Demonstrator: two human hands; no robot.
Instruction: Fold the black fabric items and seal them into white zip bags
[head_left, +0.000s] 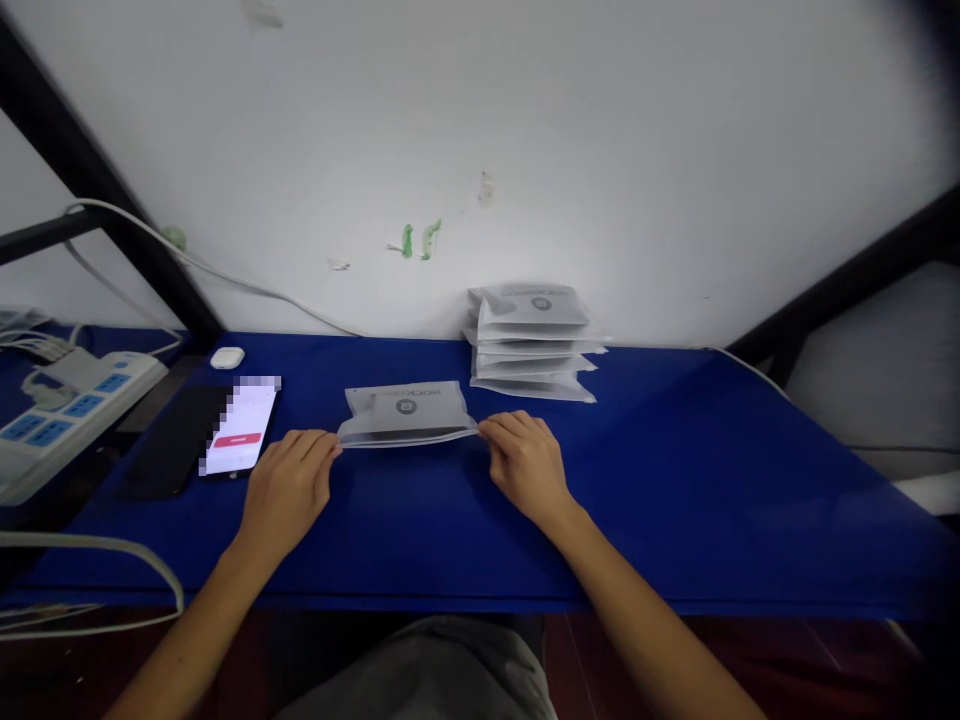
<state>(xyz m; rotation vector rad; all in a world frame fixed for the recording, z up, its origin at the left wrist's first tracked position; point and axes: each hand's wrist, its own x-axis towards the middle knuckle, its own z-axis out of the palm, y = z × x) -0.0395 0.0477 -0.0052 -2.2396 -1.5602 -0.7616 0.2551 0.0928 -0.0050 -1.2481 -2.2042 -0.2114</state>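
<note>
The left hand (291, 482) and right hand (526, 462) pinch opposite ends of a bag's near edge above the blue worktop (420, 535); a stack of bags (534, 350) sits beyond.

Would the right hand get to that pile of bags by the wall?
Likely yes: nothing stands between the right hand and the pile of bags, though that hand is pinching the nearer bag.

Lit phone (244, 425) near white case (227, 357); power strip (82, 406) leftward.
</note>
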